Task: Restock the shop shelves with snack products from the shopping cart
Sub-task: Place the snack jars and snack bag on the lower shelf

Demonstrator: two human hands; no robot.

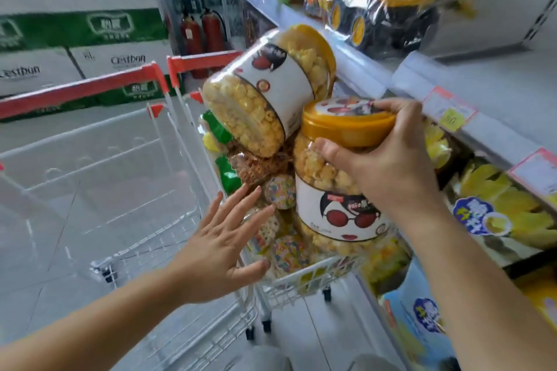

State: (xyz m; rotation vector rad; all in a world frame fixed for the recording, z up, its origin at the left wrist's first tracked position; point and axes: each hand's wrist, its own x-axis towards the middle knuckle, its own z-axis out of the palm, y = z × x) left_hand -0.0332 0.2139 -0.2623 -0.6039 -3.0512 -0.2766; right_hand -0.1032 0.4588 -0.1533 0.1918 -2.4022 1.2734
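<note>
Shelves (452,81) along the right, just beside the loaded cart (301,277). In the cart, on top of smaller snacks: an upright jar (340,208) of popcorn and, above it, a tilted jar (271,84) seemingly leaning near its lid. Right hand (388,159) clamped over the upright jar's yellow lid; left hand (223,238) spread flat, holding nothing, near the small tubs. Best to lift slowly and straight up, steady the tilted jar with the free hand against a tumble, then support the base before swinging toward the shelves.

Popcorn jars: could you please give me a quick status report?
Right hand grips yellow lid of upright popcorn jar. Left hand open beside cart. Second popcorn jar lies tilted just behind, crowding the lift.
</note>
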